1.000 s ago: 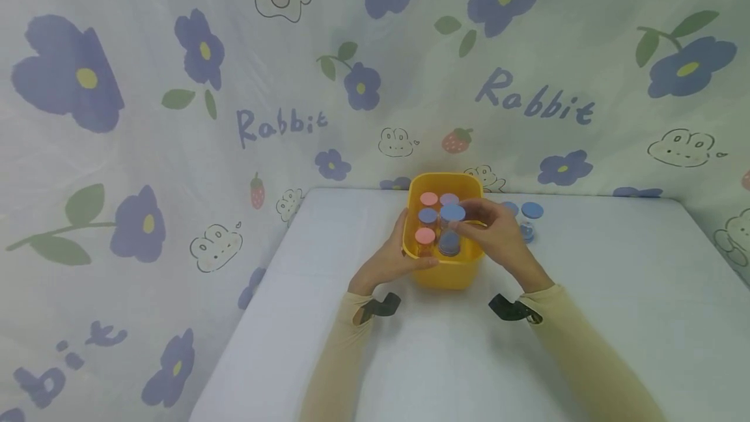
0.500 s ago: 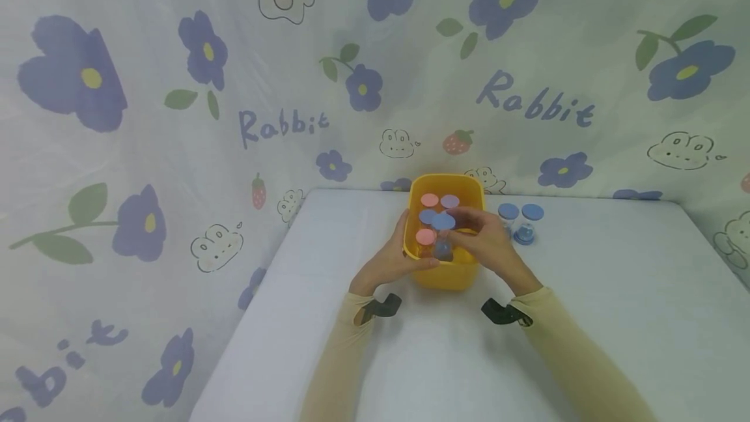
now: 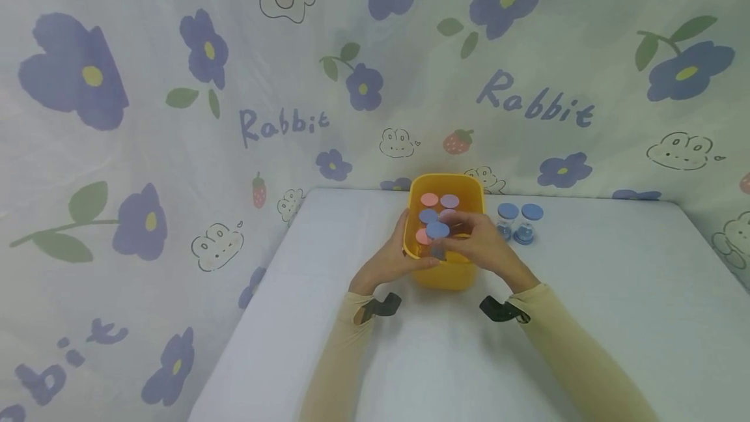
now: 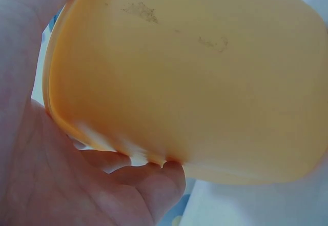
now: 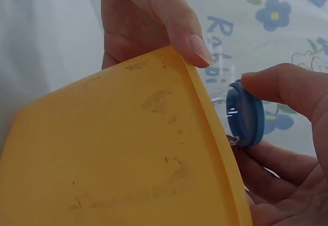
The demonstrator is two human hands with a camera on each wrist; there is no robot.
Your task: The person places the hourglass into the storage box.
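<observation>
A yellow plastic bin (image 3: 448, 275) stands on the table with several small capped hourglasses inside, among them a pink-capped one (image 3: 430, 199) and a purple-capped one (image 3: 449, 201). My left hand (image 3: 389, 262) grips the bin's left side, thumb across the front; the left wrist view shows its fingers bent at the rim. Between thumb and fingers my right hand (image 3: 486, 243) pinches a blue hourglass (image 3: 437, 230) by its top, low over the bin's front part. In the right wrist view the blue cap (image 5: 251, 114) shows just past the bin's edge; the hourglass's lower end is hidden.
Two blue hourglasses (image 3: 532, 212) stand upright side by side on the white table (image 3: 615, 292), right of the bin. A patterned curtain (image 3: 404, 77) hangs directly behind the table's back edge and along the left side.
My right hand has moved left and toward me with the blue hourglass, from the bin's middle to its front. Both hourglasses on the table now show fully. My left hand stays put.
</observation>
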